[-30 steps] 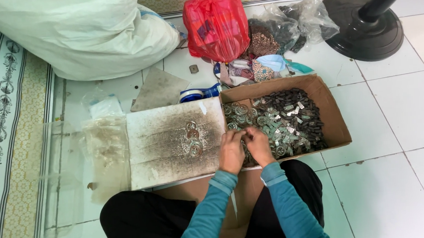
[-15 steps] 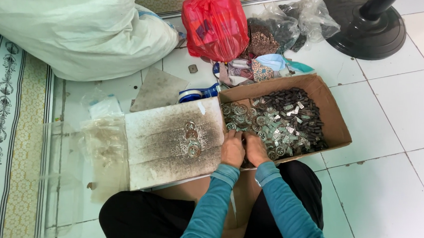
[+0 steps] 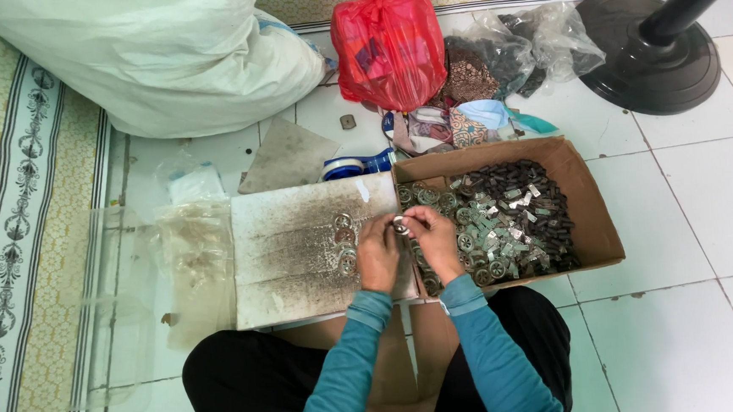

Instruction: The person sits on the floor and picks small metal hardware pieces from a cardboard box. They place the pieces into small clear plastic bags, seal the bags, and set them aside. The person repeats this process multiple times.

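1. Left hand [image 3: 378, 254] and right hand [image 3: 433, 241] meet, fingers pinched on one small metal ring [image 3: 401, 226], mostly hidden.
2. At 9 o'clock, about three rings [image 3: 345, 237] lie on one board [image 3: 300, 235].
3. At 3 o'clock, one box [image 3: 591, 209] holds parts [image 3: 512, 222] too many to count.
4. At 12 o'clock: one red bag [image 3: 386, 43].

floor: white tiles [image 3: 706, 211] | left: patterned yellow mat [image 3: 11, 211] | top right: black fan base [image 3: 650, 53]

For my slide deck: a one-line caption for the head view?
Both hands, left hand and right hand, pinch a small round metal part over a cardboard box of parts.
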